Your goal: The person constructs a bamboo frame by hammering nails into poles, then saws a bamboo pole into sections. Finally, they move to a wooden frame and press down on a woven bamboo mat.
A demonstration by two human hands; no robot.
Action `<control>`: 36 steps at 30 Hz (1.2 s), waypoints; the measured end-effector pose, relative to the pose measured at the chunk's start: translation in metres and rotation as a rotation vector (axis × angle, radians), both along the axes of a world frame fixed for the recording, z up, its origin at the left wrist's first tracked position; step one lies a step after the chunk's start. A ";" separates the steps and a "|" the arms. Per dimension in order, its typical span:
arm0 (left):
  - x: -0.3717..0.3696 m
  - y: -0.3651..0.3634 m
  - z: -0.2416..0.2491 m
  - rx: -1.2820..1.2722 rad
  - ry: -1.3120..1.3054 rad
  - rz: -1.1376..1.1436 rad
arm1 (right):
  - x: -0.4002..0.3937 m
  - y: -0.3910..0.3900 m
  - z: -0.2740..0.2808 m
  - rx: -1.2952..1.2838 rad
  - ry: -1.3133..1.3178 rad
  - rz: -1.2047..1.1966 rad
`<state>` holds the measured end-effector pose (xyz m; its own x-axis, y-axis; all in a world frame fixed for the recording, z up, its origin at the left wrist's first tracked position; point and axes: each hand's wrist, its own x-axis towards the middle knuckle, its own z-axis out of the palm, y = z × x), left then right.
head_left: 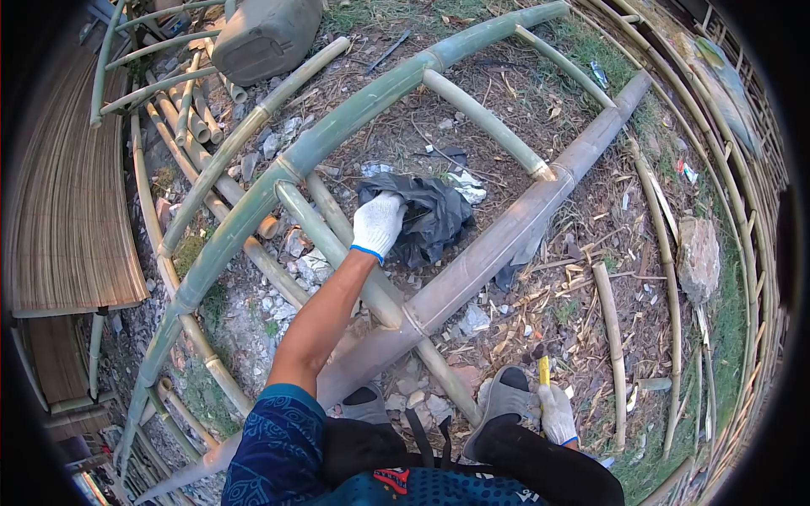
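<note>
My left hand (379,224), in a white knit glove with a blue cuff, reaches into the mouth of a crumpled black plastic bag (439,221). Its fingers are hidden by the bag's folds. The bag is between the rungs of a bamboo ladder-like frame, beside a green rung (342,253). Low on the right, near my shoe, my right hand (558,415), gloved too, is closed round the yellow handle of a hammer (543,369). The hammer's dark head points away from me.
A thick green bamboo pole (354,110) and a greyish one (498,249) form the frame's long sides. A plastic jerrycan (268,38) lies at the back left. More bamboo poles (612,354) and a stone block (699,257) are on the right. Rubble and wood chips cover the ground.
</note>
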<state>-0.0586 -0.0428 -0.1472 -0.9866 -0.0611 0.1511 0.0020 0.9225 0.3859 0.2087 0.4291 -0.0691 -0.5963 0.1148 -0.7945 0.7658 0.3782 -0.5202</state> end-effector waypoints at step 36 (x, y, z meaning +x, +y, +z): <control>0.031 -0.253 0.058 0.095 0.340 0.110 | -0.224 -0.412 0.070 -0.168 0.701 0.846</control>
